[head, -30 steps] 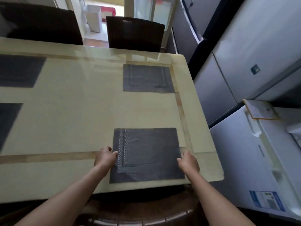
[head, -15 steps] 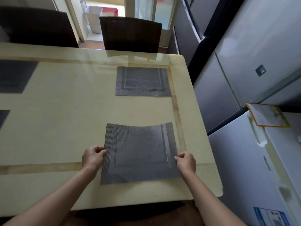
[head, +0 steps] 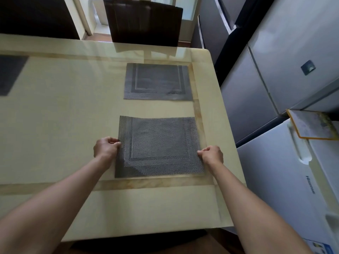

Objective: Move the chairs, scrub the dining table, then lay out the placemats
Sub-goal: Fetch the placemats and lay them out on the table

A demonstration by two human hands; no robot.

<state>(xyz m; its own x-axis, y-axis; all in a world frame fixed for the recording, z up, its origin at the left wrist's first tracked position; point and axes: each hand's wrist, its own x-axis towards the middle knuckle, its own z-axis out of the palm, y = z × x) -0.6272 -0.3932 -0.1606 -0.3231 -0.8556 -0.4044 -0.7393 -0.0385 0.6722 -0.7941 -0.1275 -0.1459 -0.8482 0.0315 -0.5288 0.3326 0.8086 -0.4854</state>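
Placemat laying is the step in hand, and I judge it the last of the task. The left hand (head: pixel 105 148) pinches the left edge of the near mat (head: pixel 161 145) and the right hand (head: pixel 211 154) pinches its right edge, fingers curled on the weave. This mat lies flat on the table (head: pixel 64 125), toward 5 o'clock of the top, its near edge just short of the tan band (head: pixel 146 183). The next move, as I judge it, calls for nudging it square with the far mat (head: pixel 157 81) at its 12 o'clock, lining up the right edges, then letting go. Counted: three mats, the near one, the far one, and a third mat (head: pixel 11 74) cut off by the frame at 10 o'clock; two dark chair backs beyond the far edge, a chair (head: pixel 143 22) at 12 o'clock and a second chair (head: pixel 36 15) at 11 o'clock; two hands, both on the near mat
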